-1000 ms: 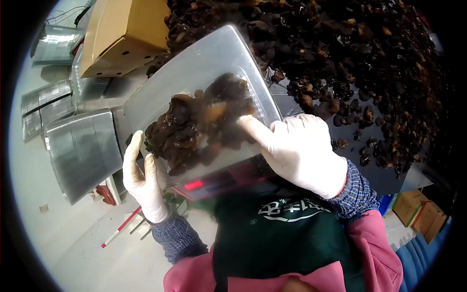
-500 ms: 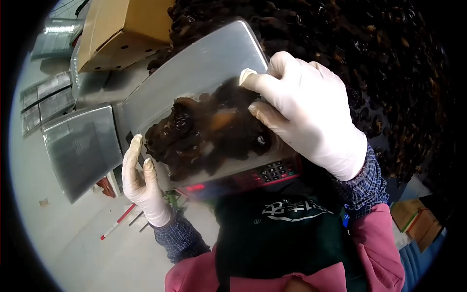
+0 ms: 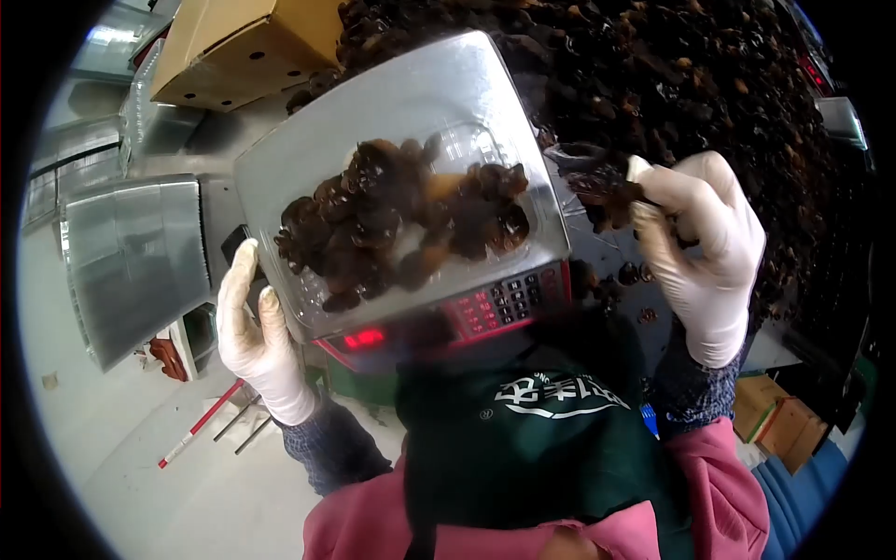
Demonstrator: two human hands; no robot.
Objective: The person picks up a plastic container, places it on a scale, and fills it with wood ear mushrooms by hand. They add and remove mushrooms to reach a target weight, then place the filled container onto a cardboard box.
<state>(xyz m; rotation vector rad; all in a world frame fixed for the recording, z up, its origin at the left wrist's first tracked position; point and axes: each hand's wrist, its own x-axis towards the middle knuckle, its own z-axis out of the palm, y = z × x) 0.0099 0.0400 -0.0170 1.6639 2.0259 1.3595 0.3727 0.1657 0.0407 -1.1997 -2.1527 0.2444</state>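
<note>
A clear plastic box [image 3: 308, 140] sits tilted in view on a red digital scale [image 3: 420, 338], with a loose heap of wood ear mushrooms [image 3: 373, 210] inside. Beside the box's lower left edge is my left hand [image 3: 257, 345] in a white glove, thumb and fingers apart and holding nothing. To the right of the box, my gloved right hand [image 3: 705, 247] pinches a dark clump of wood ear [image 3: 597, 187] between thumb and fingers. The scale's red display glows near its left end.
A large mound of wood ear [image 3: 691, 75] covers the far and right side. Stacked clear plastic containers [image 3: 135, 266] stand at left, below a cardboard box [image 3: 252, 56]. A red and white stick [image 3: 201, 425] lies lower left; wooden boxes [image 3: 779, 425] stand lower right.
My right hand has moved from over the box out to the right, now with wood ear in its fingers. My left hand has shifted slightly left and stays beside the box.
</note>
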